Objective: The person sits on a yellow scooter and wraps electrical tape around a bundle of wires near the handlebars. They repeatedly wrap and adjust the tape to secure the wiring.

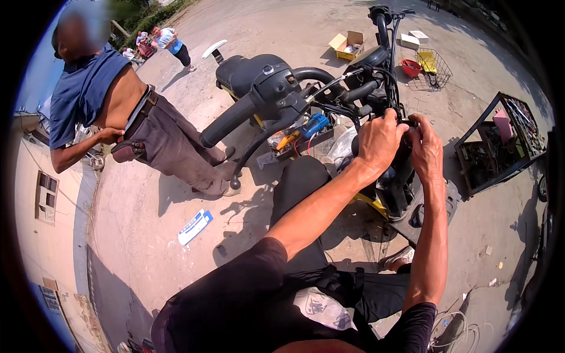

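Both of my hands work close together at the front of a partly stripped motorbike, among dark cables below the handlebar. My left hand is closed, thumb and fingers pressed together; what they grip is hidden. Beside it, my right hand has its fingers bent in a pinch at a dark part; I cannot make out what lies between them. To the left stick out the black handlebar grip and the brake lever. The black seat is beyond them.
A person stands at the left, another farther back. A blue power tool lies in a tray beside the bike. Around are a yellow carton, a red bowl, a wire basket, a tool rack and a blue-white packet.
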`<state>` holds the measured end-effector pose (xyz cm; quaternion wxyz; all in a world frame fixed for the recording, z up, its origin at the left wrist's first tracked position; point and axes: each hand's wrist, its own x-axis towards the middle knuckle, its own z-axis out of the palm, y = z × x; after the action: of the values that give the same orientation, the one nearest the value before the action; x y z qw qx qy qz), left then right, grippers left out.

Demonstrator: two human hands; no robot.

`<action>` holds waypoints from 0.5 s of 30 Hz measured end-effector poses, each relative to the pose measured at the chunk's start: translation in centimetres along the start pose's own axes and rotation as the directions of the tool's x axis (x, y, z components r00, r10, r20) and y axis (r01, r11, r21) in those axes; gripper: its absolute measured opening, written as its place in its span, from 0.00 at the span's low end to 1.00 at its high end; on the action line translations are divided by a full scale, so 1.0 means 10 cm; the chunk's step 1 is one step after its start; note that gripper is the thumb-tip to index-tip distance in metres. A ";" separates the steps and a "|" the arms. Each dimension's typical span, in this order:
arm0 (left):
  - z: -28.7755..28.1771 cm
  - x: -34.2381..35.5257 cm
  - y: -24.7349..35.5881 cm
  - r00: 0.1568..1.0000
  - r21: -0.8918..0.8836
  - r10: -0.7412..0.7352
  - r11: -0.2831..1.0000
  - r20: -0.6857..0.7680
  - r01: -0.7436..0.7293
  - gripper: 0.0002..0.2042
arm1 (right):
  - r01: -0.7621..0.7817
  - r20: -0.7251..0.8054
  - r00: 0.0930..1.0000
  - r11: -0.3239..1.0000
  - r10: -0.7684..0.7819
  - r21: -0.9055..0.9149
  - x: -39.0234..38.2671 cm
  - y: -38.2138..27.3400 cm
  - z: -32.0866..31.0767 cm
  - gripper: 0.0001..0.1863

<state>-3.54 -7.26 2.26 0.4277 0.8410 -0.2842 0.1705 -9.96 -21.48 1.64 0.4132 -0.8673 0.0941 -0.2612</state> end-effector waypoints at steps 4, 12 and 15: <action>0.00 -0.03 -0.10 0.998 -0.040 -0.057 0.998 -0.034 0.055 0.13 | 0.041 0.077 0.997 0.973 -0.024 -0.227 0.04 -0.24 -0.06 0.14; 0.14 -0.10 -0.10 0.994 -0.053 -0.038 0.998 -0.099 0.033 0.11 | 0.221 0.182 0.963 0.967 -0.196 -0.128 0.09 -0.19 -0.25 0.13; 0.15 -0.11 -0.08 0.995 -0.085 -0.051 0.995 -0.088 0.044 0.11 | 0.231 0.182 0.961 0.965 -0.207 -0.123 0.09 -0.13 -0.27 0.13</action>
<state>-3.85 -7.75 0.29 0.4785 0.8205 -0.2513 0.1862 -10.67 -22.81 4.35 0.3250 -0.9186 -0.0193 -0.2241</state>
